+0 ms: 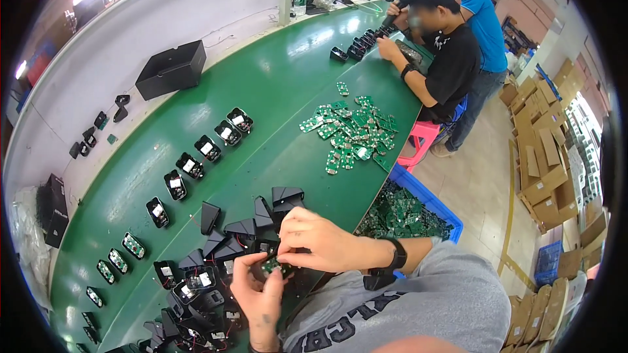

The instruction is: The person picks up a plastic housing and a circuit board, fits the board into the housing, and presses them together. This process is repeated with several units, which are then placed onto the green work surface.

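Note:
My left hand (257, 291) pinches a small green circuit board (275, 265) between thumb and fingers, just above the near edge of the bench. Over it, my right hand (313, 240) is closed, its fingertips meeting at the board's upper edge. Whatever those fingertips grip is too small to make out. Right behind my hands lies a heap of black plastic housings (186, 314), some with red wires trailing out. An open black housing (200, 279) with a white part inside sits left of my left hand.
Loose green circuit boards (350, 127) are piled farther back on the green bench (288, 85). Filled black housings (190, 165) stand in a curved row to the left. A blue crate (451, 225) of boards is at the right edge. A co-worker (451, 52) sits at the far right.

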Tool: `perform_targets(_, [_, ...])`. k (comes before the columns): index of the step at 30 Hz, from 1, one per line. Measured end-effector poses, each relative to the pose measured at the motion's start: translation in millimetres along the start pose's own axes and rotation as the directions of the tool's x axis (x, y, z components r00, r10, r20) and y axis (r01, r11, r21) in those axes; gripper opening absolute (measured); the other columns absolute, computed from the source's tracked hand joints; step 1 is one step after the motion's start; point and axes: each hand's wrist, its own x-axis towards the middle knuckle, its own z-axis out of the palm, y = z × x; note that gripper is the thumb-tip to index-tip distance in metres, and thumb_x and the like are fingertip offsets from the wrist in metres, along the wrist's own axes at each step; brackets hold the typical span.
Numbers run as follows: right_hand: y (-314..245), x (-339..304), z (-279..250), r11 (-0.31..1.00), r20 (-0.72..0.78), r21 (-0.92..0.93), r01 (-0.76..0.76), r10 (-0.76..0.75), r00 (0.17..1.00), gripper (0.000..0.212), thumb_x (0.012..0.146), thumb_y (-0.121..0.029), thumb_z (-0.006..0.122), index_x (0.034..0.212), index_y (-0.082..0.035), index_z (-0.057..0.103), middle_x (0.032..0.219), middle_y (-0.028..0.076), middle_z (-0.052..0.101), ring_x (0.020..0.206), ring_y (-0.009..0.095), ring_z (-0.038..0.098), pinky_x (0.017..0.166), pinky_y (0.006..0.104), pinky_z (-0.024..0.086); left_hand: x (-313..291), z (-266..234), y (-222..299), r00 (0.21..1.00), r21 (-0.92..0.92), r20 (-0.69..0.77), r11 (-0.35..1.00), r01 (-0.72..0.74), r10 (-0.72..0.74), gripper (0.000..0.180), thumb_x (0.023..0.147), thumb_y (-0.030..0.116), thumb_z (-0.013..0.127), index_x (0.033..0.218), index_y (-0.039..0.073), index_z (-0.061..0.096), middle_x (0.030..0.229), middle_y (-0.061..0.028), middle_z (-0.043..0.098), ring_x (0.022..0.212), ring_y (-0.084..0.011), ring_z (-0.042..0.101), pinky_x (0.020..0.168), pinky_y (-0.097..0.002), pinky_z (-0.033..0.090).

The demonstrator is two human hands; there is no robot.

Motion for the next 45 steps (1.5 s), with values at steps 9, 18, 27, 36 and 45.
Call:
perform_targets(9, [-3.0,-11.7,34.2,0.925,-0.244,0.271,-0.265,0.332,0.911,0.013,0.076,-0.008,0.072,0.088,-0.006,0.071,0.088,0.003,0.061,0.101,0.025,0.054,0.089,0.0375,0.043,0.8,8.6,-8.1,0.988,-0.111,-0.133,0.989,-0.098,0.083,0.031,0.084,-0.005,0.06,0.113,-0.004,0.047,0.102,-0.012,0.057,0.087,-0.015,0.062,0.07,-0.0277,0.059])
perform_targets(18, [-24.1,-11.8,31.1,0.98,-0.055,-0.201,0.0,-0.012,0.998,0.04,0.078,-0.009,0.068,0.117,-0.006,0.062,0.105,0.009,0.054,0.12,0.03,0.047,0.105,0.0557,0.032,8.1,-4.9,-8.5,0.986,-0.259,-0.166,0.966,-0.026,-0.018,0.028,0.088,0.0,0.055,0.115,-0.002,0.046,0.103,-0.014,0.057,0.091,-0.0185,0.062,0.069,-0.0313,0.061])
perform_targets(27, [-27.0,-22.1,41.1,0.657,0.311,-0.726,0.203,0.05,0.949,0.048,0.083,-0.022,0.051,0.123,0.004,0.058,0.126,0.018,0.054,0.135,0.037,0.035,0.106,0.0638,0.028,16.7,-15.6,-18.3,0.969,-0.311,-0.065,0.928,0.208,-0.239,0.03,0.088,0.0,0.058,0.115,0.001,0.045,0.101,-0.0139,0.062,0.082,-0.0215,0.067,0.065,-0.0335,0.061])
perform_targets(36, [13.8,-12.8,16.2,0.906,0.126,-0.384,0.18,-0.142,0.982,0.052,0.081,-0.012,0.055,0.132,-0.005,0.051,0.13,0.018,0.049,0.134,0.033,0.036,0.107,0.0596,0.028,14.2,-53.9,4.4,0.964,-0.273,0.048,0.925,0.265,-0.262,0.041,0.088,0.009,0.057,0.125,0.003,0.039,0.107,-0.0233,0.063,0.073,-0.0328,0.07,0.055,-0.0319,0.059])
perform_targets(45, [161.1,-55.5,-67.5,0.55,-0.446,-0.599,-0.582,0.375,0.813,0.048,0.093,-0.025,0.055,0.132,0.001,0.049,0.138,0.02,0.047,0.13,0.04,0.039,0.109,0.0451,0.03,46.9,-117.6,96.4,0.89,0.91,0.007,0.366,-0.195,0.456,0.041,0.083,0.005,0.066,0.121,0.002,0.054,0.115,-0.0153,0.056,0.09,-0.0261,0.061,0.075,-0.0347,0.05])
